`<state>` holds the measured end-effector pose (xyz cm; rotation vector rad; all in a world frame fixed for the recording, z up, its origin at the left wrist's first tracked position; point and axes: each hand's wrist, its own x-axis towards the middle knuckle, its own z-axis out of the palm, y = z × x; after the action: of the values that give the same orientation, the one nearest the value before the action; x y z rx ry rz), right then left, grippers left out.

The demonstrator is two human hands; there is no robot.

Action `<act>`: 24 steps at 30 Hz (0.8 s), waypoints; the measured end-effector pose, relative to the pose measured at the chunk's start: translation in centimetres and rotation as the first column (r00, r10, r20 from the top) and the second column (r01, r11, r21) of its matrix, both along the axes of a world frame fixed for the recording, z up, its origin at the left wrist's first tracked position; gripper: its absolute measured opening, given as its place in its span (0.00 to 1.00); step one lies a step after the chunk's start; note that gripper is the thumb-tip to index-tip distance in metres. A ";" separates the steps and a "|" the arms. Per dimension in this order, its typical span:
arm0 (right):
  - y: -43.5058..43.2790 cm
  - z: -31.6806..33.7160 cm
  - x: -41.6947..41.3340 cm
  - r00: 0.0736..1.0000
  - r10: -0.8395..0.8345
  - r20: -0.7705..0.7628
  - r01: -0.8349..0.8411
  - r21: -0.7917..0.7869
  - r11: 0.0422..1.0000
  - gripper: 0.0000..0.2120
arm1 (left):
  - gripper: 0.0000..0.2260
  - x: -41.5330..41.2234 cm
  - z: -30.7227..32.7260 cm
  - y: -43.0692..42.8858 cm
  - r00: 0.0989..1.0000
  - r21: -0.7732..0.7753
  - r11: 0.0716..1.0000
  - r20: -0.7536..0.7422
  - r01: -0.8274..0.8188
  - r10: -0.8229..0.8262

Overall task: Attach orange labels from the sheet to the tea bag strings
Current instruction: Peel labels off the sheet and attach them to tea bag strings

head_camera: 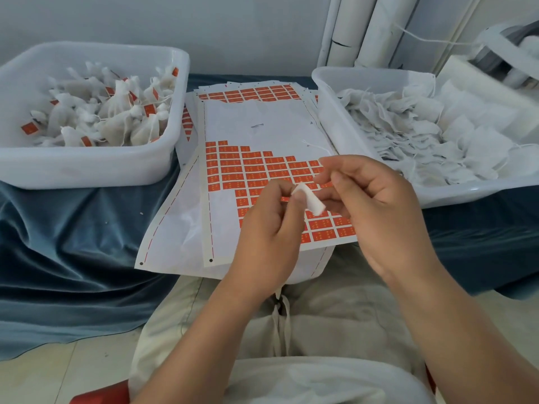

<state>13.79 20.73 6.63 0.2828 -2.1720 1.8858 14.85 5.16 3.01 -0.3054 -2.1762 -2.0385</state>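
A label sheet [262, 132] with rows of orange labels [248, 167] lies on the blue cloth between two tubs. Above its near half, my left hand [268, 228] pinches a peeled label [310, 201] between thumb and forefinger; its white back faces me. My right hand [376, 205] hovers just to its right with curled fingers, fingertips close to the label. A thin tea bag string [313, 145] trails over the sheet beyond my right hand; whether the hand holds it I cannot tell. A white cloth bundle lies in my lap [306, 380].
The white tub [87, 167] at left holds tea bags with orange labels. The white tub [329, 91] at right holds unlabelled tea bags. More label sheets lie stacked underneath. White rolls [358, 27] lean against the back wall. Blue cloth [73, 243] drapes off the table.
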 end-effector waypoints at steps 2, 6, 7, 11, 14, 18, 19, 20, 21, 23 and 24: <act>-0.3 -0.9 -0.3 0.998 0.051 0.036 -0.047 -0.091 0.995 0.13 | 0.09 -0.2 -0.2 0.3 0.987 0.051 0.998 0.155 -0.041 0.033; -1.6 -4.9 -0.1 0.979 -0.065 0.191 0.120 -0.292 0.949 0.14 | 0.12 -0.6 -0.8 1.2 0.878 0.182 0.975 0.478 -0.126 0.024; -1.7 -6.1 0.2 0.964 -0.131 0.232 0.200 -0.308 0.930 0.15 | 0.14 -0.6 -0.9 1.3 0.853 0.243 0.959 0.522 -0.145 -0.003; -1.3 -8.8 1.2 0.980 -0.061 0.188 0.091 -0.154 0.984 0.12 | 0.19 -0.5 -0.6 0.7 0.845 0.562 0.820 0.486 -0.106 -0.224; -1.5 -8.5 0.9 0.969 0.186 0.165 -0.199 0.064 0.978 0.23 | 0.18 -0.7 0.2 -0.3 0.867 0.680 0.730 0.402 -0.067 -0.294; -1.0 -6.7 0.5 0.890 0.374 0.260 -0.426 0.185 0.885 0.10 | 0.18 -1.1 1.2 -1.4 0.902 0.712 0.696 0.356 -0.091 -0.246; -0.8 -6.3 0.4 0.876 0.388 0.286 -0.451 0.204 0.869 0.09 | 0.17 -1.2 1.3 -1.6 0.909 0.733 0.673 0.343 -0.100 -0.238; -0.5 -5.9 0.4 0.874 0.388 0.293 -0.460 0.239 0.855 0.07 | 0.17 -1.3 1.4 -1.7 0.913 0.749 0.654 0.333 -0.106 -0.234; -0.4 -5.6 0.4 0.880 0.379 0.285 -0.454 0.277 0.847 0.05 | 0.17 -1.3 1.4 -1.8 0.918 0.757 0.646 0.322 -0.103 -0.231; -0.5 -5.1 0.6 0.895 0.354 0.271 -0.432 0.336 0.837 0.02 | 0.17 -1.2 1.4 -1.8 0.928 0.742 0.664 0.303 -0.087 -0.217; -0.7 -4.8 0.7 0.901 0.344 0.266 -0.423 0.349 0.836 0.02 | 0.17 -1.1 1.4 -1.8 0.933 0.717 0.692 0.298 -0.080 -0.201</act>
<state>14.53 20.02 1.88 0.6909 -2.8099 1.6818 13.72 3.38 4.44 0.1107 -1.2891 -2.9682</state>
